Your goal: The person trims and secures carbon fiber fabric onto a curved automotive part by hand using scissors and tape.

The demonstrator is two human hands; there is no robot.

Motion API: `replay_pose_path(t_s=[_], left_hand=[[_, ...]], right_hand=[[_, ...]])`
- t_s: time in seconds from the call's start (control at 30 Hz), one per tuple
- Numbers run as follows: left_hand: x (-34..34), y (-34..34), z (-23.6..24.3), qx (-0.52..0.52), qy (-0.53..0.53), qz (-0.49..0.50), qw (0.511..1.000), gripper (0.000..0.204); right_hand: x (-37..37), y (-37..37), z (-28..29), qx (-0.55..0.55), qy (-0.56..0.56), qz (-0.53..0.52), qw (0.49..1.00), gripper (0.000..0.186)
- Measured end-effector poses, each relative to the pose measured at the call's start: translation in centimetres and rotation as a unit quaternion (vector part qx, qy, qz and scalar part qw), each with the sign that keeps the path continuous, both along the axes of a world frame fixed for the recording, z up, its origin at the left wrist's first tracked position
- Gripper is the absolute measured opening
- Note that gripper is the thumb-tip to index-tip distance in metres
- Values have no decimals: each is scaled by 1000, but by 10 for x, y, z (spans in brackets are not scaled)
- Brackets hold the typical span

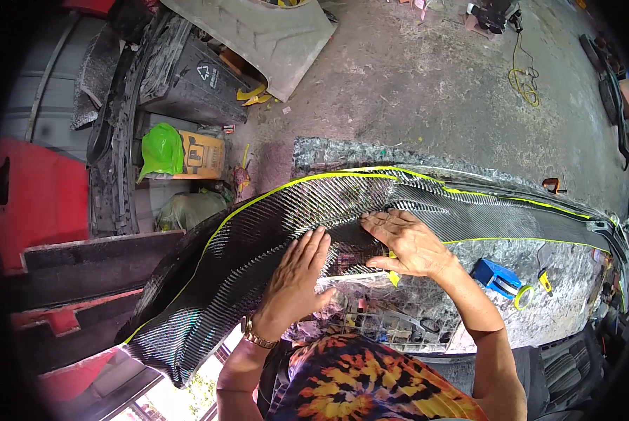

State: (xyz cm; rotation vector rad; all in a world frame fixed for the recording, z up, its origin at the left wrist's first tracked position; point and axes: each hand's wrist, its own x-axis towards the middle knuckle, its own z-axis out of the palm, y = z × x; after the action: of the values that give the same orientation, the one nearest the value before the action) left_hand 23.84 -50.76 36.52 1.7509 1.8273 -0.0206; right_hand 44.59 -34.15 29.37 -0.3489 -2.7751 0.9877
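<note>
A long, curved part covered in woven black carbon fibre [251,210], edged with thin yellow-green tape [279,183], spans the workbench. My left hand [296,277] lies on the fabric near the middle, fingers extended and fairly straight, a watch at the wrist. My right hand [406,242] rests a little further right and higher on the same fabric, fingers stretched out and thumb apart, beside a short strip of yellow tape [394,278]. Below the part, a blue tape dispenser [493,274], a green tape roll [524,296] and scissors [427,324] sit on the stained bench [560,295].
Beyond the bench, a yellow cord [523,81] lies on the concrete floor [427,84]. At the left are red panels [44,203], a dark bin [195,84], a cardboard box [203,151] with green plastic [161,151], and a grey panel [272,42]. An orange clamp [552,184] grips the far edge.
</note>
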Motion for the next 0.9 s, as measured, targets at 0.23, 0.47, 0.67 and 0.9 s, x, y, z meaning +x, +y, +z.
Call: replay_pose_path(t_s=[0.23, 0.47, 0.67, 0.9], left_hand=[[-3, 1, 3, -3, -12, 6, 1000, 92], [-2, 2, 5, -3, -8, 0, 1000, 91], [-4, -2, -1, 14, -12, -1, 1000, 91], [-7, -2, 0, 25, -20, -7, 999, 91]], right_hand=[[1, -3, 0, 17, -10, -6, 1000, 77], [-9, -13, 10, 8, 16, 2, 1000, 82], [-30, -20, 9, -22, 45, 35, 998, 81], [-27, -16, 0, -43, 28, 47, 998, 83]])
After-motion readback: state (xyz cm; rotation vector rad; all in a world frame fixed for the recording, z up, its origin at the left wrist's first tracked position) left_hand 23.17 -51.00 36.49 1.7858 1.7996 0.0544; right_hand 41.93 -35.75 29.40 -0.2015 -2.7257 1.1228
